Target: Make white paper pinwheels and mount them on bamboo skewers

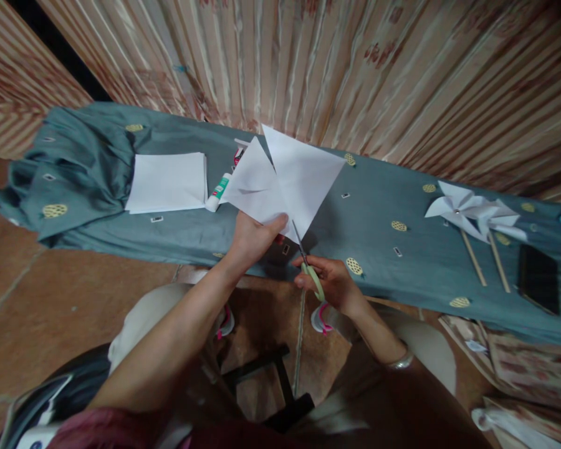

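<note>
A square sheet of white paper (303,171) is raised above the cloth, with a slit running inward from its far corner. My left hand (257,240) pinches its near edge, thumb on top and fingers underneath. In my right hand (330,280) is a pair of scissors (312,277) with light green handles. Their blades meet the sheet at its near corner, just right of my left thumb. A glue stick (219,193) with a green label lies left of the sheet. Behind it, a small red and black item (238,154) is partly covered by the paper.
A stack of white paper (168,182) rests left on the green cloth (374,249) with pineapple prints. Two paper pinwheels (457,211) on wooden sticks and a black phone (538,279) lie at right. Pleated curtains (308,62) hang behind. A black stool frame (280,380) stands below.
</note>
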`<state>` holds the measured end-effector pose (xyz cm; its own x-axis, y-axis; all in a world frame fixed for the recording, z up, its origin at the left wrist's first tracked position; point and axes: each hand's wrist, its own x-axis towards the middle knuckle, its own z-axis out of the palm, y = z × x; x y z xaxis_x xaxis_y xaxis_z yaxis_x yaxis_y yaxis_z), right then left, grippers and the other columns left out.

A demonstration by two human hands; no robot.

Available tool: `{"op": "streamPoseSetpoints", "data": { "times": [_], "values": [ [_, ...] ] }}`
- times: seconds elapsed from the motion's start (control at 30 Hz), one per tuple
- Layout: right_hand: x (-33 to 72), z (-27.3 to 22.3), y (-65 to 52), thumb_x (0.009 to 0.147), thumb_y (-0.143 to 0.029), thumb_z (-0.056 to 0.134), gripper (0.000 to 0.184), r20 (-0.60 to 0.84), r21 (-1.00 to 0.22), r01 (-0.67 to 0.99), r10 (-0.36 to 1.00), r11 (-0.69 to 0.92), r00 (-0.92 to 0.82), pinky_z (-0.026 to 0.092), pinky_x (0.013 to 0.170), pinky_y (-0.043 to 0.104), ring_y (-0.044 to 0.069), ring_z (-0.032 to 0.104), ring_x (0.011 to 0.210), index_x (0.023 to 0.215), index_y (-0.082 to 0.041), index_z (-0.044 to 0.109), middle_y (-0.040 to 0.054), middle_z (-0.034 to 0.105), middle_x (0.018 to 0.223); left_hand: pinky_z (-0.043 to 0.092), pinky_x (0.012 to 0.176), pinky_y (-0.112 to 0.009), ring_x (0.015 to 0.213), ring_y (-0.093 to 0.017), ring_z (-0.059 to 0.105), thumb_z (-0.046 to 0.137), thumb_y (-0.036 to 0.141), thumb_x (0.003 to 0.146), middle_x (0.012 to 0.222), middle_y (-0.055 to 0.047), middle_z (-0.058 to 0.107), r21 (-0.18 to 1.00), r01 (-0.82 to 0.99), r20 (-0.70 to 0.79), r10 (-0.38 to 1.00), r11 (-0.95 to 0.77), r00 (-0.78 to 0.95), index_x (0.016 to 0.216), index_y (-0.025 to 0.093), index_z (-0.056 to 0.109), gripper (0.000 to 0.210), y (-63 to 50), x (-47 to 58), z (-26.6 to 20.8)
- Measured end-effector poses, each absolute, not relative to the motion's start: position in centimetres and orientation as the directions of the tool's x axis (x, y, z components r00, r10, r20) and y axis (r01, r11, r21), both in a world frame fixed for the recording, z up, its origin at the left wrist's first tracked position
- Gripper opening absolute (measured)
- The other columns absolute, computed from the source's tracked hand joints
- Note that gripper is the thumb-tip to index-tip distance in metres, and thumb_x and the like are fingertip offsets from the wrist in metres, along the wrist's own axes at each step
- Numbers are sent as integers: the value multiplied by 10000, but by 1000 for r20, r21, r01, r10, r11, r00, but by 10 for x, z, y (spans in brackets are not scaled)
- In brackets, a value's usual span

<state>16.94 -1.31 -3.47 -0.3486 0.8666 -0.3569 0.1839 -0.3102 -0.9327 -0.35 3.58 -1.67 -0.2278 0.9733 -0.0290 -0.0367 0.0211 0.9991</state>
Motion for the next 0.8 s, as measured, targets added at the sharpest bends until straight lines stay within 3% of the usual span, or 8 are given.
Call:
{"op": "streamPoseSetpoints", "data": {
  "times": [0.47, 0.8],
  "values": [
    [169, -37, -14, 566, -449, 834, 429, -374, -927, 142, 861, -346, -344, 351, 465, 239, 82, 444, 497, 858, -180, 672, -54, 538, 576, 450, 344, -207, 377, -87, 487, 697, 275, 596, 590, -7, 606, 998, -58, -33, 970, 20, -240, 700, 160, 558, 208, 36, -4, -15],
    [169, -38, -14, 536, -445, 861, 441, -399, -917, 117, 855, -382, -332, 353, 449, 232, 79, 454, 478, 841, -179, 685, -51, 553, 567, 492, 412, -212, 505, -133, 573, 696, 251, 596, 635, -29, 626, 1000, -6, 3, 965, -5, -261, 744, 152, 585, 210, 36, -5, -14]
  ]
}}
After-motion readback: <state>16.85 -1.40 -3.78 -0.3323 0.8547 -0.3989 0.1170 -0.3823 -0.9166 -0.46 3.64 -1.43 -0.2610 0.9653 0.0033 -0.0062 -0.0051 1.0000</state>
